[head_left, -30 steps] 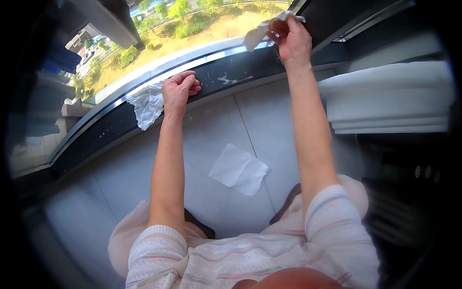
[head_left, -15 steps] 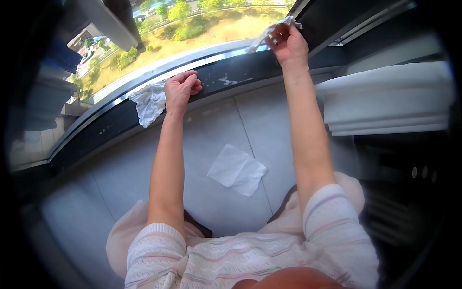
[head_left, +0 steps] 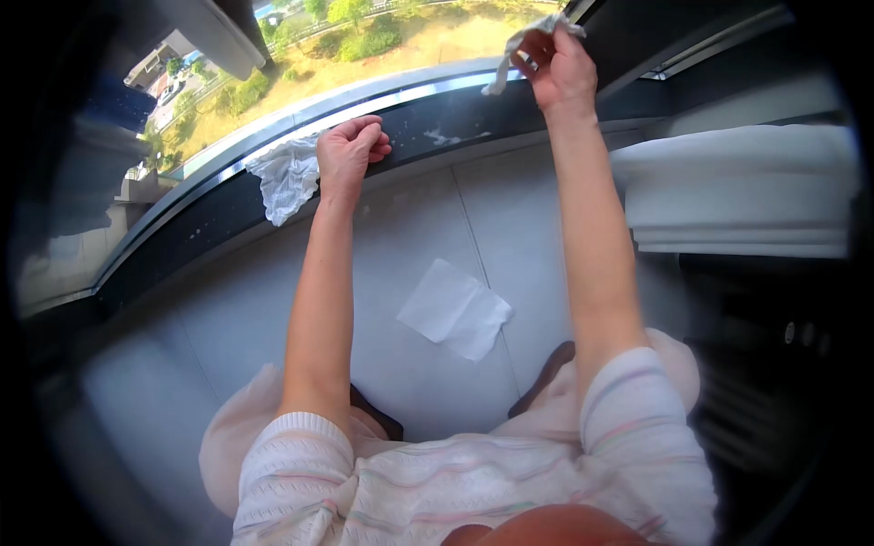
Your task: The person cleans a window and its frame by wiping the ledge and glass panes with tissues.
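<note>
My left hand (head_left: 353, 156) is curled into a fist above the dark window frame. A crumpled white wipe (head_left: 287, 180) extends from behind its left side and drapes over the frame's edge; the gripped part is hidden. Higher up and to the right, my right hand (head_left: 557, 73) pinches a second crumpled white wipe (head_left: 503, 71) between thumb and fingers, close to the glass. White smears (head_left: 443, 138) mark the dark frame (head_left: 414, 136) between the two hands. A third white wipe (head_left: 457, 309), creased and spread out, lies on the grey tiled floor below.
Beyond the curved window are trees and dry grass (head_left: 319, 68). A white folded cloth-like cover (head_left: 742, 196) stands at the right, with a dark unit (head_left: 756, 337) beneath it. My knees (head_left: 241, 437) are bent at either side of the floor tiles (head_left: 273, 300).
My right hand has shifted slightly right with its wipe, which now hangs more bunched. My left hand and its wipe keep nearly the same place; the whole view has shifted a little.
</note>
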`<state>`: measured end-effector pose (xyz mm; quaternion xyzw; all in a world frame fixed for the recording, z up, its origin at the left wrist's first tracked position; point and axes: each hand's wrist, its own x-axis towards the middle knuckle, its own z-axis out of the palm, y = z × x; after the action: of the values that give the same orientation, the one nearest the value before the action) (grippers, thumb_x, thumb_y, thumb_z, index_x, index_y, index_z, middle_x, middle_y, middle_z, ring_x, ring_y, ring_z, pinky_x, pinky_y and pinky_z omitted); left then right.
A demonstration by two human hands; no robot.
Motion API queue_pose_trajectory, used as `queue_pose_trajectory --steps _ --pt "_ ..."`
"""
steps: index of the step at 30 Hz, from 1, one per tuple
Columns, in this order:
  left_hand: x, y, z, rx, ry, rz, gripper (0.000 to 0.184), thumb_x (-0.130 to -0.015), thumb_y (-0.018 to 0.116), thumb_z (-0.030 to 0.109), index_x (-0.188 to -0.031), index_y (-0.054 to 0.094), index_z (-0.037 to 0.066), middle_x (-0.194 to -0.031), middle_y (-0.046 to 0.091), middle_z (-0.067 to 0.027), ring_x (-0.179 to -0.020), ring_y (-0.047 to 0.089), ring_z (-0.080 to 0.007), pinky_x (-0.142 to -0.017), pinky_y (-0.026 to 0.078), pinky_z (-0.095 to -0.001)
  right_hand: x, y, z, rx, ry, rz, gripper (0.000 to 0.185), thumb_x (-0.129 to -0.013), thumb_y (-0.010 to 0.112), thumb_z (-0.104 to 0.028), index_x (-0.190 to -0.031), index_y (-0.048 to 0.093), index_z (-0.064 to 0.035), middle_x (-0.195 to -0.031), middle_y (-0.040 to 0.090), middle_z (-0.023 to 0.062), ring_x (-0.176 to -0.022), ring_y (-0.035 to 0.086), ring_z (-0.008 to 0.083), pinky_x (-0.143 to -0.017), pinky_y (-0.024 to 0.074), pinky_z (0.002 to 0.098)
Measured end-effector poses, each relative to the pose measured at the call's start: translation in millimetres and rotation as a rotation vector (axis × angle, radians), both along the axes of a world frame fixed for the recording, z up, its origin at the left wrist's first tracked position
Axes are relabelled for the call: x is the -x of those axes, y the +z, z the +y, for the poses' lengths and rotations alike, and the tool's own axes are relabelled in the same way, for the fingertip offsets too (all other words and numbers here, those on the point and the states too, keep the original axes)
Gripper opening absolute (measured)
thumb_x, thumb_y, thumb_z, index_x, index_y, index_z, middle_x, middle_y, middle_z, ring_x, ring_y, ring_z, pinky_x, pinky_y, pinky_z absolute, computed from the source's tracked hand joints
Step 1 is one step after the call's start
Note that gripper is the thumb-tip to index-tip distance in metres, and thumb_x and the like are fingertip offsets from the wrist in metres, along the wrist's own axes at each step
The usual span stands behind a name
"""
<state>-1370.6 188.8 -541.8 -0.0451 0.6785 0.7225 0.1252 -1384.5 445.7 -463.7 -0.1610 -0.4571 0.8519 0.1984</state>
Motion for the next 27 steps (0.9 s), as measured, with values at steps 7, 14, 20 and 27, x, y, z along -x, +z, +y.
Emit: queue_pose_trajectory --steps 7,14,20,27 --pt "0 5 4 -0.003 0.021 -0.008 0.018 -0.080 0.059 0.013 -0.093 0.063 0.001 -0.073 0.062 -0.0052 -0.061 0.060 -0.0111 -0.055 0.048 -0.0197 -1 -23 15 -0.172 0.082 -0.062 0.023 -0.089 0.050 -0.029 -0.098 0.055 -0.0086 -0.081 0.064 0.0055 -0.073 0.063 0.0182 -0.059 0.0480 0.0321" --pt "-11 4 5 0.088 -0.030 0.131 0.019 -0.079 0.059 0.011 -0.094 0.062 -0.001 -0.075 0.062 -0.0049 -0.064 0.059 -0.0095 -0.059 0.049 -0.0204 -6 -42 10 -0.283 0.139 -0.163 0.016 -0.086 0.054 -0.026 -0.093 0.057 -0.0121 -0.082 0.065 0.0003 -0.078 0.064 0.0132 -0.063 0.0418 0.0276" --pt "-9 27 -15 0.272 0.062 0.318 0.017 -0.079 0.056 0.009 -0.090 0.064 -0.001 -0.069 0.061 -0.0027 -0.059 0.056 -0.0061 -0.056 0.046 -0.0172 -23 -34 2 -0.233 0.347 -0.105 0.024 -0.085 0.052 -0.024 -0.102 0.057 -0.0080 -0.093 0.063 0.0033 -0.089 0.060 0.0150 -0.075 0.0451 0.0359" --pt "-3 38 -67 0.802 0.106 0.331 0.022 -0.071 0.056 0.025 -0.082 0.068 0.011 -0.068 0.064 -0.0034 -0.063 0.061 -0.0152 -0.062 0.047 -0.0270 -46 -42 25 0.056 0.658 -0.012 0.026 -0.083 0.050 -0.021 -0.101 0.058 -0.0050 -0.097 0.062 0.0051 -0.092 0.057 0.0177 -0.081 0.0450 0.0413"
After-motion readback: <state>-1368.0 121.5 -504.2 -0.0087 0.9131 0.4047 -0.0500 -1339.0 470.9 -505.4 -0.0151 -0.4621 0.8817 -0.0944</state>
